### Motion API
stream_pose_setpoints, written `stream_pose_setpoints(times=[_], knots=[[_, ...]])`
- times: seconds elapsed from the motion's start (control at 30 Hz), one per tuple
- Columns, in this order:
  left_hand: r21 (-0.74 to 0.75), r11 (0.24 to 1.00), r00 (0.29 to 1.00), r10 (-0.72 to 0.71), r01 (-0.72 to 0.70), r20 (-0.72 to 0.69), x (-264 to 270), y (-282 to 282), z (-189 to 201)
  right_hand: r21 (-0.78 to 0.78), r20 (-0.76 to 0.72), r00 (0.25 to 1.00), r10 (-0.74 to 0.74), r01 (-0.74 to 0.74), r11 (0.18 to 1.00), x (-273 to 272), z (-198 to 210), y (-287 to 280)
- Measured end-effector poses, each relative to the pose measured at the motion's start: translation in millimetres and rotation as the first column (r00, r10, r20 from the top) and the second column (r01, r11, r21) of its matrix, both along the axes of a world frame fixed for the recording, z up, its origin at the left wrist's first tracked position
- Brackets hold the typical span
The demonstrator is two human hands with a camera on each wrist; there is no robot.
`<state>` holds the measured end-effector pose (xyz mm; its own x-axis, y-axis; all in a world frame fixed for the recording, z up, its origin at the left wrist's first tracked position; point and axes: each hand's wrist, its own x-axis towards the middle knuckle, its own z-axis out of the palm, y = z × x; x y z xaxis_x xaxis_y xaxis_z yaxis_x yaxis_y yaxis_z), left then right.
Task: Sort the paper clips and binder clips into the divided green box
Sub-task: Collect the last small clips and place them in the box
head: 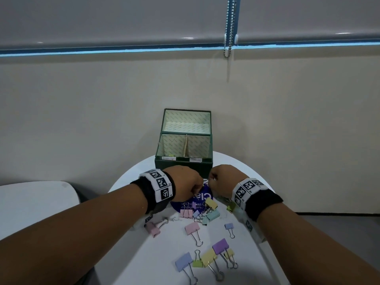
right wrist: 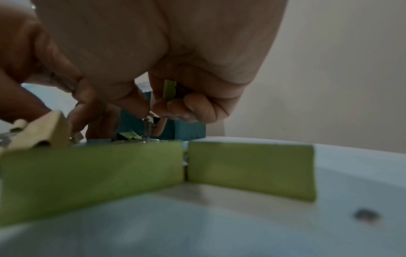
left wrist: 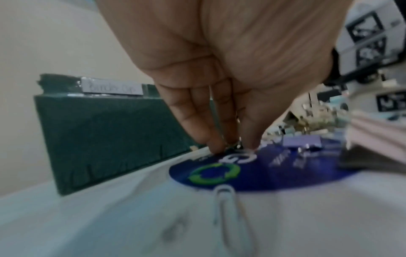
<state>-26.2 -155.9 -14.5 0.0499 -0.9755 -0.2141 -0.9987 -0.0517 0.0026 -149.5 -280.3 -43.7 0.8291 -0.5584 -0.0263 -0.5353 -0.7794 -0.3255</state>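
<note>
- Left hand [head: 186, 185]: fingertips [left wrist: 214, 146] pinched at the blue disc [left wrist: 274, 172]; catch unclear.
- Right hand [head: 223, 179]: clutching a green clip [right wrist: 169, 89].
- Box [head: 183, 163] just behind.

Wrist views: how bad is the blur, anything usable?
Left wrist: paper clip in the foreground is soft, the green box label barely legible, right side smeared. Right wrist: dim, two green binder clips close up are out of focus. Head: sharper, with wide-angle bending.
</note>
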Motion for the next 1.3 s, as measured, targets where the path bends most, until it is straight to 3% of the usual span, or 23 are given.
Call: stream_pose_setpoints(times=[0.27, 0.43, 0.57, 0.7, 0.83, 0.97, 1.07, 1.17, 1.3], knots=[[-0.011, 1.0, 0.999, -0.012, 0.011, -0.041, 6.1, 16.8, 0.0, 0.083, 0.097, 0.995, -0.028, 0.02, 0.996, -2.7, 8.3, -1.0], [0.029, 0.999, 0.998, 0.029, -0.027, -0.057, 17.9, 29.7, -0.5, 0.072, 0.111, 0.993, 0.039, -0.047, 0.996, 7.3, 30.0, -1.5], [-0.1, 0.992, 0.988, 0.056, -0.071, -0.141, 39.8, 42.2, 12.8, 0.135, 0.172, 0.984, 0.034, -0.058, 0.989, 34.9, 55.6, 1.6], [-0.346, 0.865, 0.89, 0.212, -0.363, -0.403, 71.8, 43.3, 41.5, 0.163, 0.259, 0.966, -0.02, -0.024, 0.986, 62.1, 70.1, 10.7], [-0.377, 0.736, 0.779, 0.32, -0.562, -0.539, 95.6, 33.8, 49.1, 0.176, 0.31, 0.944, -0.109, 0.055, 0.983, 88.0, 69.3, 18.9], [-0.349, 0.696, 0.729, 0.367, -0.627, -0.578, 99.5, 25.5, 42.3, 0.245, 0.277, 0.947, -0.162, 0.093, 0.965, 103.8, 65.6, 28.6], [-0.349, 0.691, 0.726, 0.371, -0.632, -0.579, 99.1, 27.9, 38.4, 0.282, 0.207, 0.973, -0.104, 0.042, 0.958, 108.1, 67.7, 32.7], [-0.386, 0.709, 0.762, 0.334, -0.591, -0.555, 95.8, 43.3, 36.4, 0.245, 0.242, 0.97, -0.028, -0.033, 0.969, 99.9, 77.5, 30.6], [-0.208, 0.888, 0.873, 0.316, -0.41, -0.37, 77.9, 75.6, 29.8, 0.187, 0.325, 0.945, -0.013, -0.051, 0.981, 64.9, 85.2, 18.3]])
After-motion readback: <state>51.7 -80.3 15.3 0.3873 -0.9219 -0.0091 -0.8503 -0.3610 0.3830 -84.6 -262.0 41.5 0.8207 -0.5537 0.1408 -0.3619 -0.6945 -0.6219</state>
